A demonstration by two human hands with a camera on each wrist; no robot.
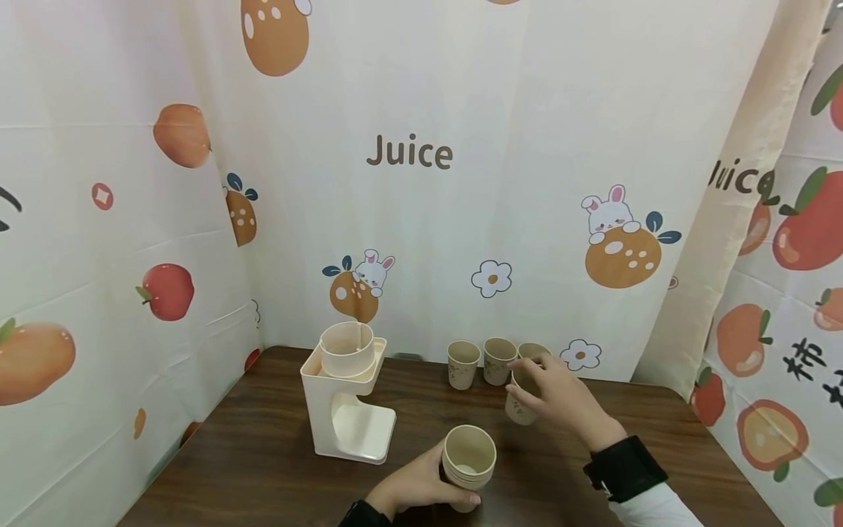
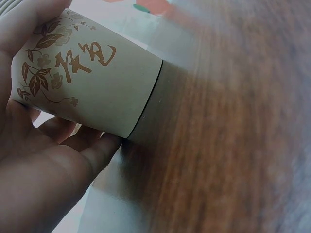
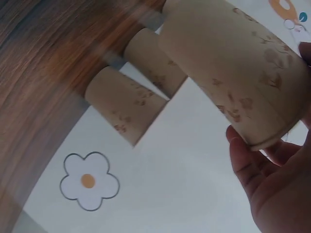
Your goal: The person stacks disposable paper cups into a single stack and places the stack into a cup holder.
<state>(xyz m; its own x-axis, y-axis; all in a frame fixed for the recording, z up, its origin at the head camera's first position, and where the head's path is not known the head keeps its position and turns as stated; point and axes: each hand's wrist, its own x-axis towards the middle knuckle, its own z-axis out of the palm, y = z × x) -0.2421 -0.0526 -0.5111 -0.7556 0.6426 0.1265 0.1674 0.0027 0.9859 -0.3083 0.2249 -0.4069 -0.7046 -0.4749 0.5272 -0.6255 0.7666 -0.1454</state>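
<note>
My left hand point(image 1: 419, 481) grips a stack of beige paper cups point(image 1: 469, 457) near the front of the table, several rims nested together. Up close in the left wrist view, the outer paper cup point(image 2: 92, 73) has brown leaves and lettering, and its base is right at the wood. Farther back, my right hand point(image 1: 571, 399) pinches a single paper cup point(image 1: 520, 408) at its rim; the same held cup point(image 3: 233, 63) fills the upper part of the right wrist view. Behind it stand a left cup point(image 1: 463, 366), a middle cup point(image 1: 498, 364) and a partly hidden right cup point(image 1: 533, 349).
A cream stand-like device point(image 1: 323, 424) with a round open container point(image 1: 347, 351) on top stands to the left on the dark wooden table point(image 1: 250, 446). A printed curtain point(image 1: 428, 219) hangs right behind the table's back edge, with more fabric along both sides.
</note>
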